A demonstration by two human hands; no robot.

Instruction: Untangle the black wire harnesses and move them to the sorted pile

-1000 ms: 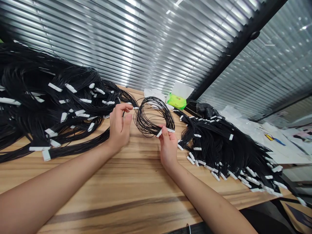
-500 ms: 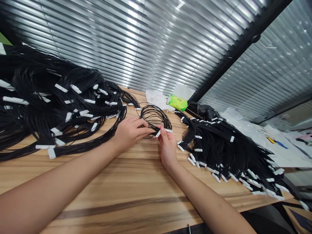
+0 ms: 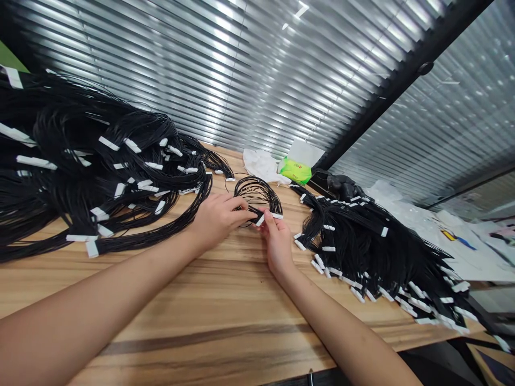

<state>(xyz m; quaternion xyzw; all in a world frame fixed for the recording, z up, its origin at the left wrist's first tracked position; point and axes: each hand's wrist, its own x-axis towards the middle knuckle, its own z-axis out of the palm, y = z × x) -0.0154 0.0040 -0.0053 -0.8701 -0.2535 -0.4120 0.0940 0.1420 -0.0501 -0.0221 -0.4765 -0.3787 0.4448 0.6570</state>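
Observation:
In the middle of the wooden table lies a coiled black wire bundle (image 3: 259,187) whose ends carry white connectors. My right hand (image 3: 277,238) pinches the white connectors (image 3: 260,220) between thumb and fingers at the near side of the coil. From the left, my left hand (image 3: 223,217) is closed on the black wires just beside those connectors, its thumb and forefinger pressed together. The lower fingers of both hands are partly hidden.
A big heap of black wire bundles (image 3: 120,128) with white connectors covers the left side. Another heap (image 3: 362,236) spreads along the right. Behind the coil are a crumpled white tissue (image 3: 261,163) and a green tissue pack (image 3: 295,170). Yellow-and-blue pliers (image 3: 458,238) lie far right.
The view has shifted slightly. Both hands keep their hold, with the left fingers moved a little along the wires near the connectors.

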